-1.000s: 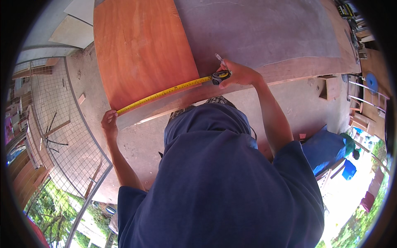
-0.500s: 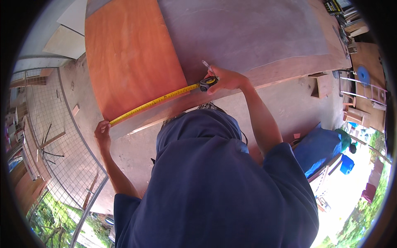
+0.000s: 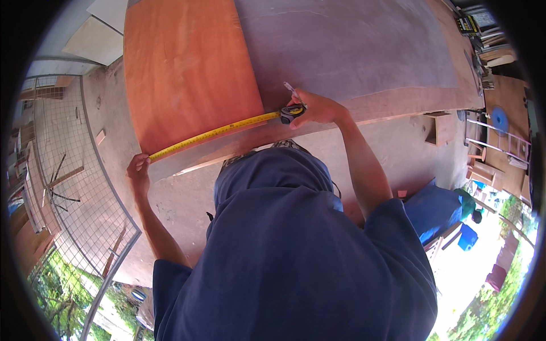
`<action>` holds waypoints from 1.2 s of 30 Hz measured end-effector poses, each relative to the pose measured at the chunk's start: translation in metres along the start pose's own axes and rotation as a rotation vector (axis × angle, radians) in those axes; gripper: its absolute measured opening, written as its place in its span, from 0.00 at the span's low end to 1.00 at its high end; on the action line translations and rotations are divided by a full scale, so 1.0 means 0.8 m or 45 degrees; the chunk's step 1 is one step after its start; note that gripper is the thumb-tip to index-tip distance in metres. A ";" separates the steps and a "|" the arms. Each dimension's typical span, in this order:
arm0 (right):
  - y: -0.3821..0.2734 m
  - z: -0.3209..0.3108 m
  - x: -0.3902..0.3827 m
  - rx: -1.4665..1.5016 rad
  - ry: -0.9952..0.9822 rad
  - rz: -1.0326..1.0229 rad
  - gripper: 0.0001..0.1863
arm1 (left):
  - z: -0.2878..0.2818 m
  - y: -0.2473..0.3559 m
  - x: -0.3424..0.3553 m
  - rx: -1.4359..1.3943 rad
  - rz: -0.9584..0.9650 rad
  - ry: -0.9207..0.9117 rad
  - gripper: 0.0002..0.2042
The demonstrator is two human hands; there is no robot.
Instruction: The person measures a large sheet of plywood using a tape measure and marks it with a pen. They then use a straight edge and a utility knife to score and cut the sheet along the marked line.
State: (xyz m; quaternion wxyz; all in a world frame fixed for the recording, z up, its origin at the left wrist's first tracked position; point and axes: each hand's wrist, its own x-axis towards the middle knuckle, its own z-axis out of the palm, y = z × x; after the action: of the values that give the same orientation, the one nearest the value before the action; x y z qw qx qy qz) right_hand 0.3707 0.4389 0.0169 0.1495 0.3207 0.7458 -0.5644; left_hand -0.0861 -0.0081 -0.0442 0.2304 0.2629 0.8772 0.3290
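One yellow tape (image 3: 216, 133), left hand (image 3: 138, 169) pinching its end, right hand (image 3: 316, 108) gripping its case (image 3: 292, 113)

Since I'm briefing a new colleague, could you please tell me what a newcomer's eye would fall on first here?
The orange board, upper left, stands out first. Along its near edge runs a yellow tape blade, its end at the left hand and its dark case in the right hand.

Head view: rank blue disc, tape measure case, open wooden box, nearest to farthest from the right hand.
From the right hand:
1. Tape measure case: in its grip.
2. Open wooden box: to its right, beyond the work surface's near edge.
3. Blue disc: farther right, toward the picture's rim.
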 end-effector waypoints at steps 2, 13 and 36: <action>-0.001 0.001 0.002 -0.001 -0.002 -0.018 0.44 | 0.000 -0.004 0.001 -0.019 0.004 0.002 0.07; -0.001 0.004 0.005 0.004 0.005 -0.023 0.44 | 0.000 0.000 0.001 -0.007 -0.036 0.009 0.07; 0.004 0.008 0.008 0.041 0.013 -0.024 0.46 | 0.001 0.009 -0.003 -0.018 0.003 0.012 0.07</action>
State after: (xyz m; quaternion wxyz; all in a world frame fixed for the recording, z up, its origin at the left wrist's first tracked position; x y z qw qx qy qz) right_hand 0.3669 0.4358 0.0087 0.1351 0.3187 0.7404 -0.5762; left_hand -0.0817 -0.0050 -0.0392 0.2276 0.2607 0.8757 0.3366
